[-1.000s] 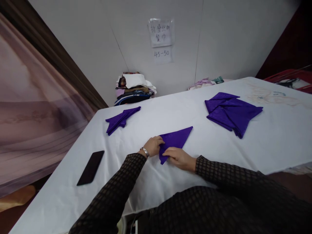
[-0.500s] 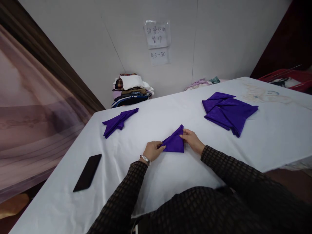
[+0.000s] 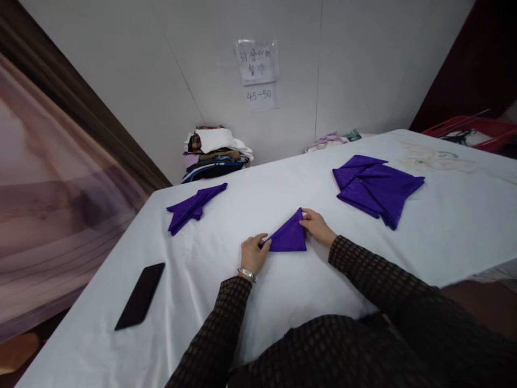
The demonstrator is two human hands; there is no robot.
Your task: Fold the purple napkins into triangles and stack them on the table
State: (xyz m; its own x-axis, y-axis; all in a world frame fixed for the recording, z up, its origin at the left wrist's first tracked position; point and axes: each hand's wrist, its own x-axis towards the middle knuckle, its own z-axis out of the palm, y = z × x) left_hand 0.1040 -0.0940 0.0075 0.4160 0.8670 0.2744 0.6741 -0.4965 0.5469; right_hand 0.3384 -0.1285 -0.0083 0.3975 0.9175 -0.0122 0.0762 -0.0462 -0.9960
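Note:
A purple napkin (image 3: pixel 289 237), folded into a small triangle, lies on the white tablecloth (image 3: pixel 258 291) in front of me. My left hand (image 3: pixel 254 254) pinches its left corner, thumb on top. The top point of the triangle is pinched by the fingertips of my right hand (image 3: pixel 317 226). Both hands rest low on the cloth, one on each side of the napkin.
A folded purple napkin (image 3: pixel 194 205) lies at the far left, a stack of flat purple napkins (image 3: pixel 378 187) at the far right. A black phone (image 3: pixel 140 296) lies at the near left. Piled clothes (image 3: pixel 214 151) sit by the wall, a red bin (image 3: pixel 472 131) at far right.
The long triangle has been folded over into a smaller one. My right hand moved from the near corner up to the top point; my left hand stays at the left corner.

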